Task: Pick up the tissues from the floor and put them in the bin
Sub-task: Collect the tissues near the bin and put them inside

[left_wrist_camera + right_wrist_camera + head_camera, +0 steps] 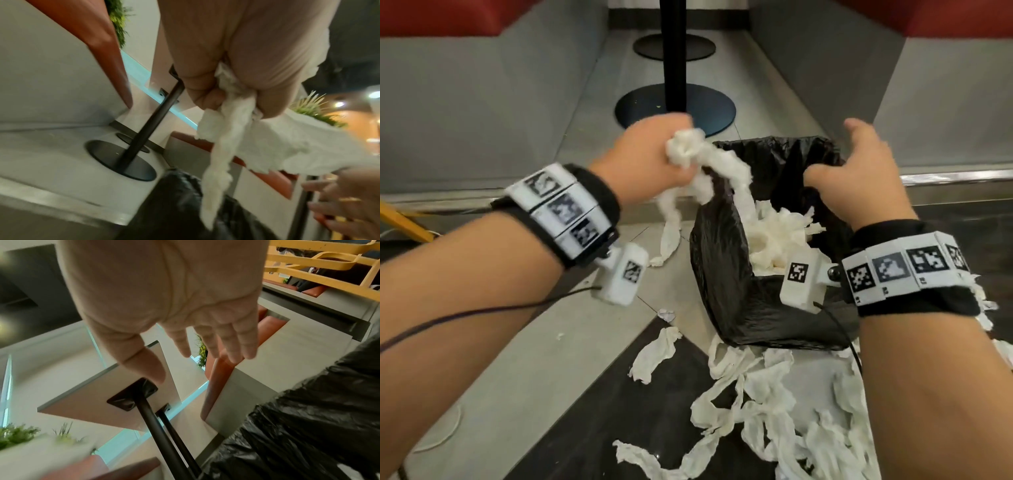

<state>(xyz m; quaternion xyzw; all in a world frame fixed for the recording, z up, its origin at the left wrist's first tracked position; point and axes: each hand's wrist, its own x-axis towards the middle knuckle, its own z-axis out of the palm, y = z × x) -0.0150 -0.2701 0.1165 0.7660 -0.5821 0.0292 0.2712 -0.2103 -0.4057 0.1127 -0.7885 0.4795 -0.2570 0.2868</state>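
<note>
Dangling from the left hand (650, 161), a wad of tissues (690, 150) is squeezed in the curled fingers, with twisted strands trailing down toward the bin (726, 267) and past its left rim. Left wrist view confirms it: fingers (269, 91) wrapped tight round the bunch, strand hanging over the black liner. Left forearm comes in from lower left, fist above the bin's left-far edge. Right hand (863, 171) is over the bin's right side, palm down, fingers straight and spread, holding nothing; can't tell if it touches the liner. Bin is lined with a black bag, mouth open, a heap of tissue in bin (774, 236) between the two hands. Loose tissues on floor (767, 404) lie scattered just in front of the bin, below both wrists. Black table pole (674, 58) on a round base stands beyond the bin.
</note>
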